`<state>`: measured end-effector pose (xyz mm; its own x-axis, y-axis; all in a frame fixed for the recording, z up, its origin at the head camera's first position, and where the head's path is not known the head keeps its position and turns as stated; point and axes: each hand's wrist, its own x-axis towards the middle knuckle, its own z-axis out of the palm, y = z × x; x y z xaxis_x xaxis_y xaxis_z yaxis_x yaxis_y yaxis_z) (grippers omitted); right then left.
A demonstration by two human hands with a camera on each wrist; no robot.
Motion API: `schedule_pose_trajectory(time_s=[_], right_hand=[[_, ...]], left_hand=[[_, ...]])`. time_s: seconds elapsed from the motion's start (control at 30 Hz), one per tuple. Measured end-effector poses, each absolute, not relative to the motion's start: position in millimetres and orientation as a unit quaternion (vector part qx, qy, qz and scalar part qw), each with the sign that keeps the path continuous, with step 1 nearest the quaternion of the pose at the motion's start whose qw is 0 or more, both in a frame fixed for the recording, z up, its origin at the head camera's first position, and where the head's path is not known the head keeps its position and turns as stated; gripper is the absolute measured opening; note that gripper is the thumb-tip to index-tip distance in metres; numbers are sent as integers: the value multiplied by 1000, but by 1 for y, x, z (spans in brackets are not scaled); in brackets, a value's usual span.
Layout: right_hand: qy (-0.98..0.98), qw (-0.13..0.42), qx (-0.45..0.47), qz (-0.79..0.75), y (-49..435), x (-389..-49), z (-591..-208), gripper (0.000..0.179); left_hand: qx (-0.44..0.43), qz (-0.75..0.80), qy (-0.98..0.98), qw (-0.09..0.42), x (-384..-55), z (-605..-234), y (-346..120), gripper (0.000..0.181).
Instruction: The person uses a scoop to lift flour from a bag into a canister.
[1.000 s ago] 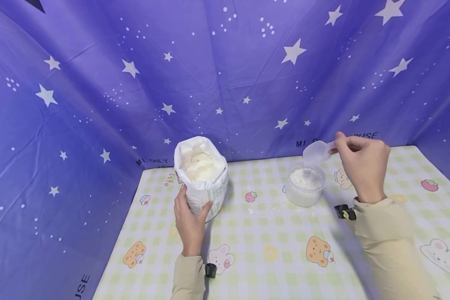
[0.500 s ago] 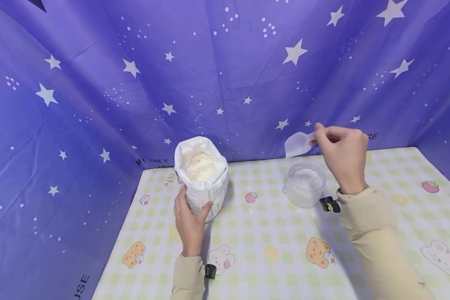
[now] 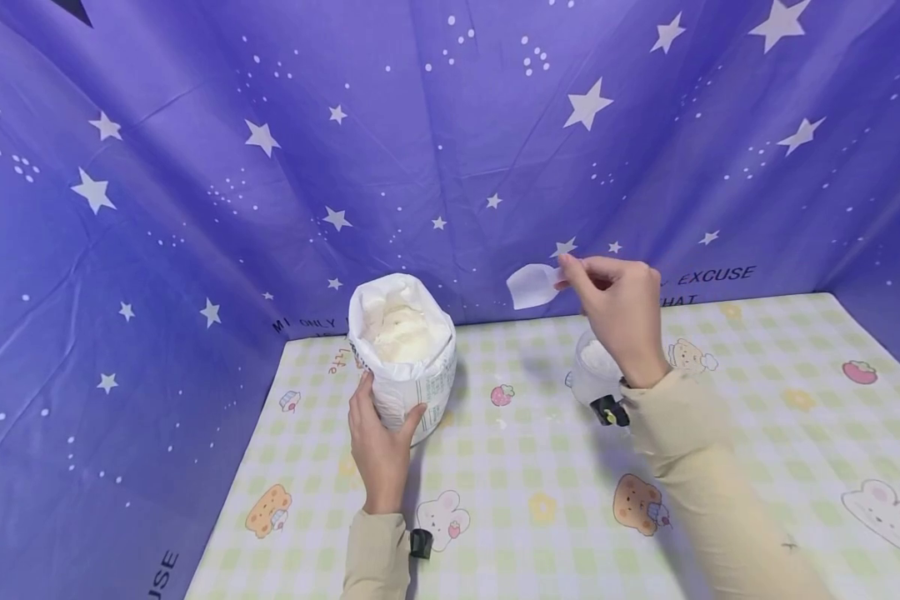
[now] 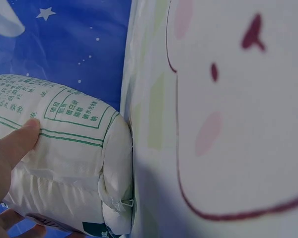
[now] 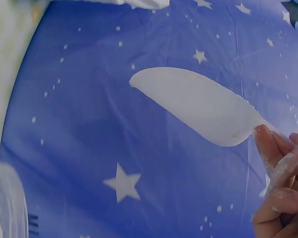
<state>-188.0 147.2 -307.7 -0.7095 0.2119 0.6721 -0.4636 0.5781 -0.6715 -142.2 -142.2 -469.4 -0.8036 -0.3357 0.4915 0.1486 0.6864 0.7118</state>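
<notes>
A white flour bag (image 3: 431, 379) stands upright with its top open, pale powder inside. My left hand (image 3: 378, 454) holds its near side; in the left wrist view the thumb (image 4: 22, 141) lies across the printed label and the other fingers pass beneath. My right hand (image 3: 622, 312) pinches the handle of a translucent white scoop (image 3: 532, 286), held up above the table's back edge. No heap of powder shows in the scoop (image 5: 198, 106), and white dust coats the right fingers (image 5: 283, 171). A clear round tub (image 3: 587, 385) of white powder is partly hidden behind the right hand and wrist.
A green-and-white checked cloth (image 3: 495, 483) with cartoon prints covers the table. Purple-blue star curtains (image 3: 435, 150) hang close behind and along both sides. Specks of powder lie between bag and tub.
My right hand has carried the scoop leftward from over the tub toward the bag, and its wrist now covers part of the tub. The left hand and bag have stayed put.
</notes>
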Motion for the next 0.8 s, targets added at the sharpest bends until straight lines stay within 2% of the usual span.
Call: schedule_pose_trajectory(time_s=[0.4, 0.8], right_hand=[[-794, 344, 134, 483, 102, -193, -306, 31], [-786, 327, 151, 503, 82, -196, -315, 32]], left_hand=[[55, -391, -867, 305, -144, -469, -145, 87], [57, -394, -865, 307, -143, -468, -144, 87]])
